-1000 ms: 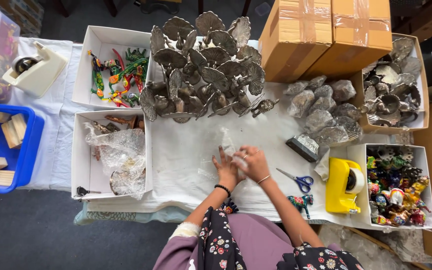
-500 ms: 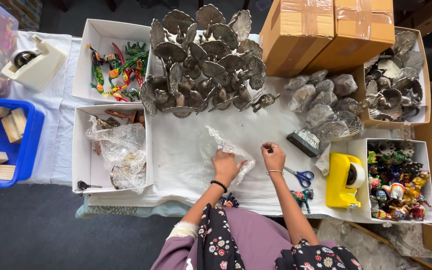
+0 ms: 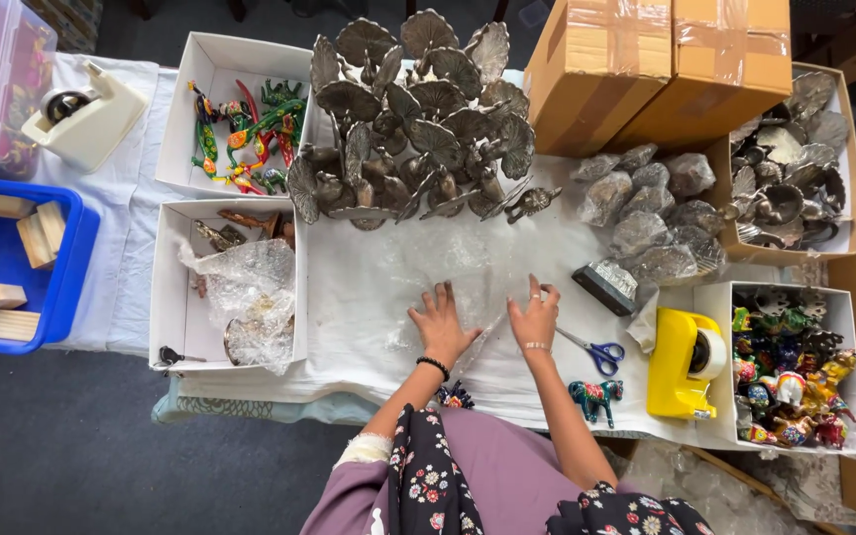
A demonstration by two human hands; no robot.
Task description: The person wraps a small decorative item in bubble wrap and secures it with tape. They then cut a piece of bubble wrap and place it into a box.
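The fingers [image 3: 445, 294] of the left hand [image 3: 440, 325] are spread flat on a clear plastic sheet [image 3: 468, 272]. The right hand [image 3: 535, 317] lies flat on the sheet too, with its fingers spread. The sheet lies in the middle of the white worktop [image 3: 349, 327], in front of the person. Blue scissors [image 3: 594, 351] lie just beside the right hand. A small painted horse [image 3: 594, 396] stands near the worktop's edge. A yellow tape holder [image 3: 684, 362] sits further right. A pile of grey metal leaves [image 3: 413, 119] sits behind the sheet.
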